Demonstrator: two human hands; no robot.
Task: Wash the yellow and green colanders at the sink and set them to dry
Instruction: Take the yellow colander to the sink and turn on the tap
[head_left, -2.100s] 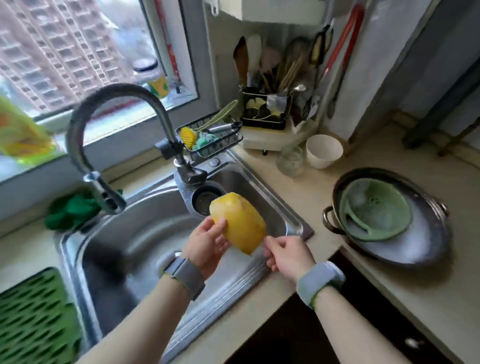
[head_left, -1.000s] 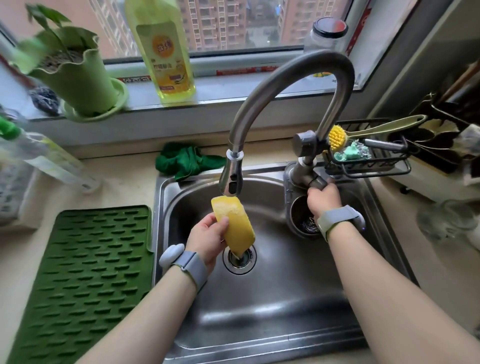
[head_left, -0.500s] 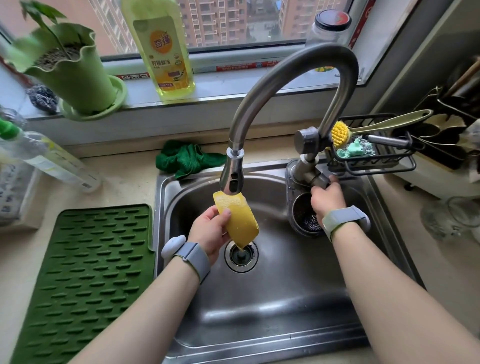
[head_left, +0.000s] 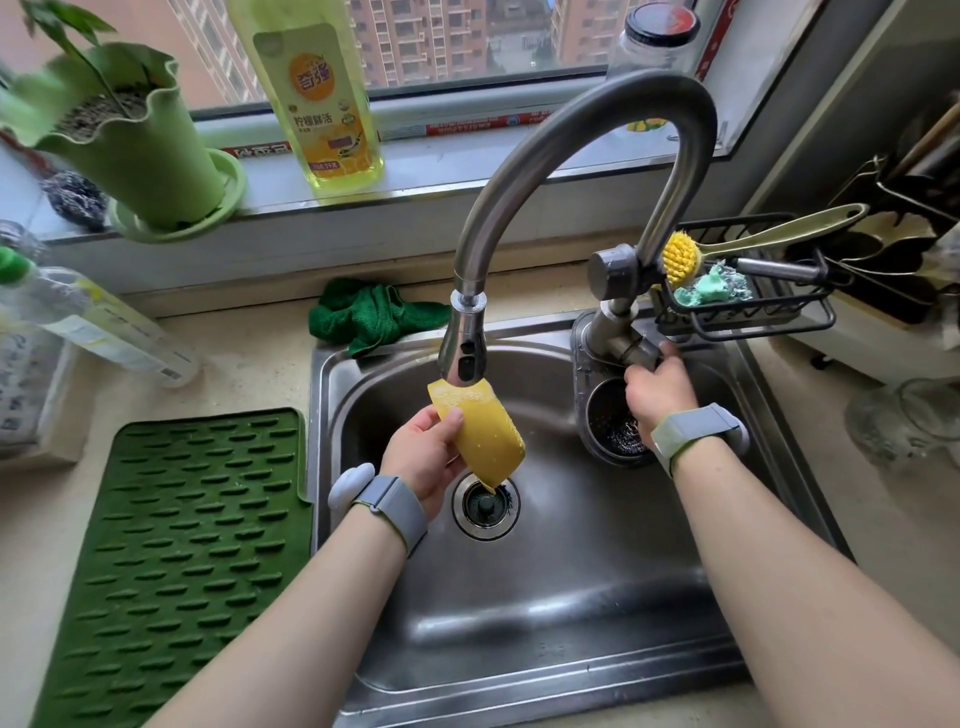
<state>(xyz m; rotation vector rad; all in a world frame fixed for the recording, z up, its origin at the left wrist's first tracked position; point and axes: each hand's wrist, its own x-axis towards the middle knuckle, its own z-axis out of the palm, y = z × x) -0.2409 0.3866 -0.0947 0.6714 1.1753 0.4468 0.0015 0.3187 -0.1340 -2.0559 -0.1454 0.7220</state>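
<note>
At the kitchen sink (head_left: 727, 519), my left hand (head_left: 423, 457) grips the yellow colander (head_left: 480, 431), thumb curled over its upper rim, and holds it tilted directly beneath the faucet spout (head_left: 464, 348), its top edge touching or just under the nozzle. The colander's lower tip hangs over the drain (head_left: 485, 506) in the middle of the basin. My right hand (head_left: 658, 387) reaches to the sink's back right corner, fingers wrapped around the faucet handle (head_left: 626, 351) at the base of the tap. I cannot tell whether water is running.

A green drying mat (head_left: 171, 561) lies on the surface just beside the sink's left edge. A crumpled green cloth (head_left: 371, 314) sits at the sink's back left corner. On the windowsill stand a bottle of yellow dish soap (head_left: 317, 98) and a green plant pot (head_left: 140, 150). A black wire caddy (head_left: 748, 301) at the sink's back right holds a yellow-bristled brush (head_left: 685, 252). The green colander is out of view.
</note>
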